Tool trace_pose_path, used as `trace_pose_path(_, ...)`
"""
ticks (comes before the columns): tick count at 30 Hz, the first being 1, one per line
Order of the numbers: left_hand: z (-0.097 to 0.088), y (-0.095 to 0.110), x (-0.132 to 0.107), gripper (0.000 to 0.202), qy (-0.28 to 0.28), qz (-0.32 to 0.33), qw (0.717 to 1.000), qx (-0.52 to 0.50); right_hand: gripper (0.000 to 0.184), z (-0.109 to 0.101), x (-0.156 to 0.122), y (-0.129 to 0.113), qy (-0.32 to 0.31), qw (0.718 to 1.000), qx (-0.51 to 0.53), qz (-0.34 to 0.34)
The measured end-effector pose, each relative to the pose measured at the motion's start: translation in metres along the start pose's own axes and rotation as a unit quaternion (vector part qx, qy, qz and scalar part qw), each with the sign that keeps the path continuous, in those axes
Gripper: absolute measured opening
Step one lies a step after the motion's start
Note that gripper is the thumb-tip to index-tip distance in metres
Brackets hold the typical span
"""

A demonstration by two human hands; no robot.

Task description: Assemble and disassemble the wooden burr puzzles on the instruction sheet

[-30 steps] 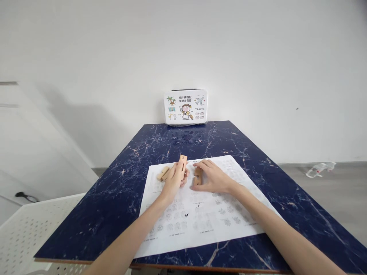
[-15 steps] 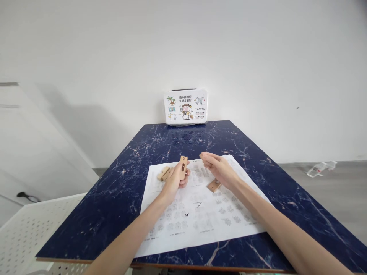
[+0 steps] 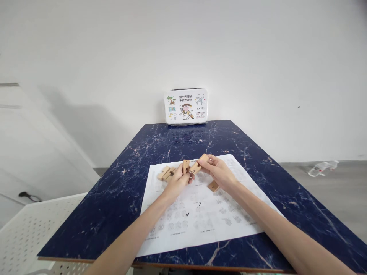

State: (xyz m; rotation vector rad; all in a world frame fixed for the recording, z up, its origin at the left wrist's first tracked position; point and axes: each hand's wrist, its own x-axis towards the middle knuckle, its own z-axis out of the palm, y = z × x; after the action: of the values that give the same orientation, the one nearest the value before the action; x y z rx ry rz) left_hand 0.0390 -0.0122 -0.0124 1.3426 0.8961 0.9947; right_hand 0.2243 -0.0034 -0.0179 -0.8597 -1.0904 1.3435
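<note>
Wooden blocks (image 3: 195, 168) look light, stiff, pretty tough tbh; your left fingers (image 3: 185, 177) and right fingers (image 3: 206, 165) each clamp one, so pinch flat sides.

At the far edge of a printed paper sheet (image 3: 163, 244), the left hand (image 3: 177, 183) grips a wooden block marked 2 (image 3: 186, 165) and the right hand (image 3: 220, 171) pinches a notched block (image 3: 195, 168) just beside it. More blocks (image 3: 166, 173) lie near the sheet's far left corner; a flat piece (image 3: 213, 186) lies near the right hand. A white case (image 3: 177, 107) stands at the blue worktop's (image 3: 243, 147) far edge.
</note>
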Motion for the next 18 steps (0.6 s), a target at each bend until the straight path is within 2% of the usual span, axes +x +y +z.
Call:
trace_pose_path(4, -0.001, 0.001, -0.002, 0.022, 0.012, 0.022, 0.998, 0.055, 0.041, 0.005, -0.004, 0.005, 0.014, 1.000, -0.024, 0.009)
trace_pose_path(10, -0.004, -0.004, -0.002, 0.042, 0.019, -0.004, 0.997, 0.074, 0.041, 0.011, -0.008, 0.012, 0.069, 0.991, -0.111, -0.030)
trace_pose_path(13, -0.005, -0.005, -0.001, 0.040, 0.017, 0.008, 0.996, 0.082, 0.042, 0.013, -0.010, 0.006, 0.055, 0.988, -0.134, -0.047)
trace_pose_path(18, -0.005, -0.006, 0.000, 0.042, 0.013, 0.025, 0.997, 0.072, 0.042, 0.019, -0.012, -0.003, 0.016, 0.994, -0.100, -0.030)
